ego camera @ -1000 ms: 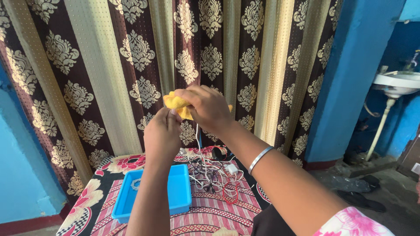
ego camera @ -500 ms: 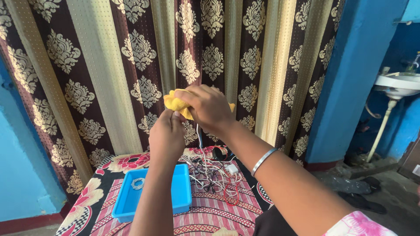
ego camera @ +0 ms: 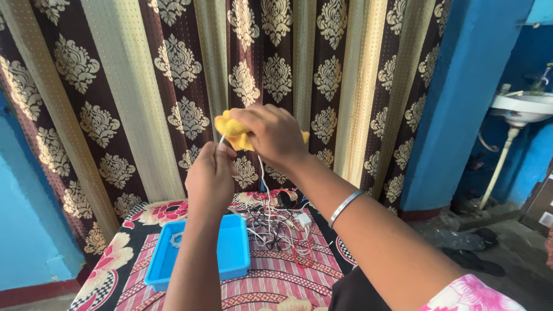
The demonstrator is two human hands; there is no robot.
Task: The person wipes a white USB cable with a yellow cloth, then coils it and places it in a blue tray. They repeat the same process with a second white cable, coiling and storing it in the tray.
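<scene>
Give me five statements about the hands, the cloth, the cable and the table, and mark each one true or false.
1. The right hand grips a yellow cloth. True.
2. The left hand rests inside the blue tray. False: it is raised, pinching a white cable just below the cloth.
3. A tangle of cables lies on the table beside the tray. True.
4. The tray is red. False: it is blue.
5. A patterned curtain hangs behind the table. True.
</scene>
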